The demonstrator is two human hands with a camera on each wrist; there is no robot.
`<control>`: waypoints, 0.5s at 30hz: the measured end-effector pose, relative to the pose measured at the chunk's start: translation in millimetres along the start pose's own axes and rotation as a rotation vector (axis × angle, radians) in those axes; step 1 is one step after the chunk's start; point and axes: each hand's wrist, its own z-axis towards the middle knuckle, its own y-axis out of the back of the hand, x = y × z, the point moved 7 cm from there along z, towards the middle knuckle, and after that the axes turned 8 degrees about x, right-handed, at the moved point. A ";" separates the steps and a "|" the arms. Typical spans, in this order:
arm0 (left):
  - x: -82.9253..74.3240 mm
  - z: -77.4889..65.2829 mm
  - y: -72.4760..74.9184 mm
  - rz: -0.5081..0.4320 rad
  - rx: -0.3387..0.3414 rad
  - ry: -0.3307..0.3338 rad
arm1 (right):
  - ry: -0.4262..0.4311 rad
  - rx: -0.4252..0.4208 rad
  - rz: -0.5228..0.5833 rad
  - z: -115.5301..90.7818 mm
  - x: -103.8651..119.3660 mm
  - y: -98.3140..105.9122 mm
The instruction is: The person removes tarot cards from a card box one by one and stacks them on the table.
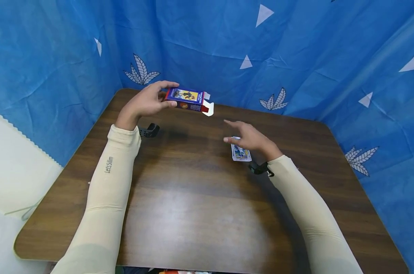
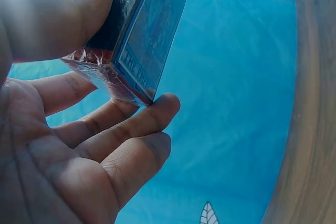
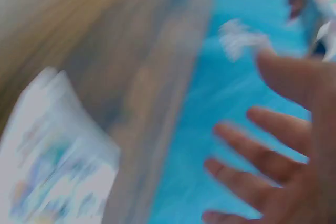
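Note:
My left hand (image 1: 148, 101) pinches a blue and red card box (image 1: 187, 97) between thumb and fingers, up off the table at the far left. A picture of a figure on yellow covers its top face, and its white end flap (image 1: 208, 109) hangs open toward the right. Clear wrap glints on the box's near end (image 2: 102, 72) in the left wrist view. With fingers spread and nothing in them, my right hand (image 1: 249, 136) hovers over a stack of illustrated cards (image 1: 241, 153), partly hiding it. The right wrist view shows these cards blurred.
Both hands work over a brown wooden table (image 1: 193, 182) with rounded corners. A blue curtain (image 1: 207, 45) with white triangles and leaves hangs along its back and sides. Black straps with small devices sit at the left wrist (image 1: 150, 131) and right wrist (image 1: 260, 168).

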 end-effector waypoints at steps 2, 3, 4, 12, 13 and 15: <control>-0.1 -0.9 0.8 0.001 -0.007 -0.002 | 0.082 -0.170 0.152 4.7 24.4 18.9; -0.2 -1.2 1.3 0.004 -0.010 -0.002 | 0.119 -0.243 0.237 5.8 35.6 27.7; -0.5 -1.5 1.5 0.001 -0.012 -0.001 | 0.149 -0.295 0.314 7.1 45.3 34.8; -6.7 -2.8 1.6 -0.002 -0.019 -0.005 | -0.038 -0.169 0.643 35.8 69.9 43.1; -7.6 -2.5 1.3 0.001 -0.020 -0.006 | -0.074 -0.153 0.657 38.3 68.9 42.4; -9.2 -1.6 0.6 0.006 -0.021 -0.013 | -0.138 -0.126 0.680 41.8 66.7 41.2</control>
